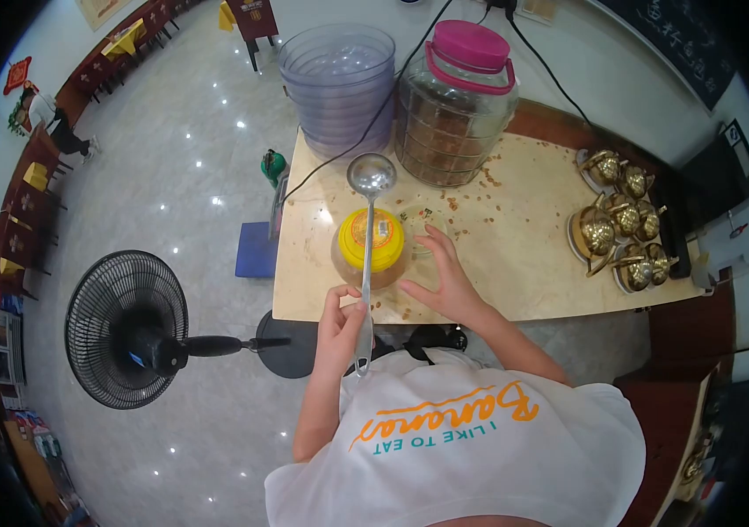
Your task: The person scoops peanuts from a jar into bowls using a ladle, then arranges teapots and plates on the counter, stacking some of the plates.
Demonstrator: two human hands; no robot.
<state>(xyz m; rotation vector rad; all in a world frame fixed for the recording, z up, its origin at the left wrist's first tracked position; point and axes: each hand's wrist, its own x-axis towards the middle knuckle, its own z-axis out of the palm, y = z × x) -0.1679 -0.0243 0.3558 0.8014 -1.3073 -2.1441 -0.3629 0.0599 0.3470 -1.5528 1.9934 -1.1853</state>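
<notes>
A metal ladle reaches from near my body across the table, its round bowl pointing away from me. My left hand is closed on the lower part of its handle. Under the ladle stands a jar with a yellow lid, upright, its lower body brownish. My right hand is open beside the jar's right side, thumb and fingers apart, holding nothing. Just past those fingers lies a clear round dish or lid with printing on it. Small brown bits are scattered around it.
A large glass jar with a pink lid and stacked clear buckets stand at the table's back. Golden teapots crowd the right end. A black cable crosses the back left. A standing fan is left; a person is far off.
</notes>
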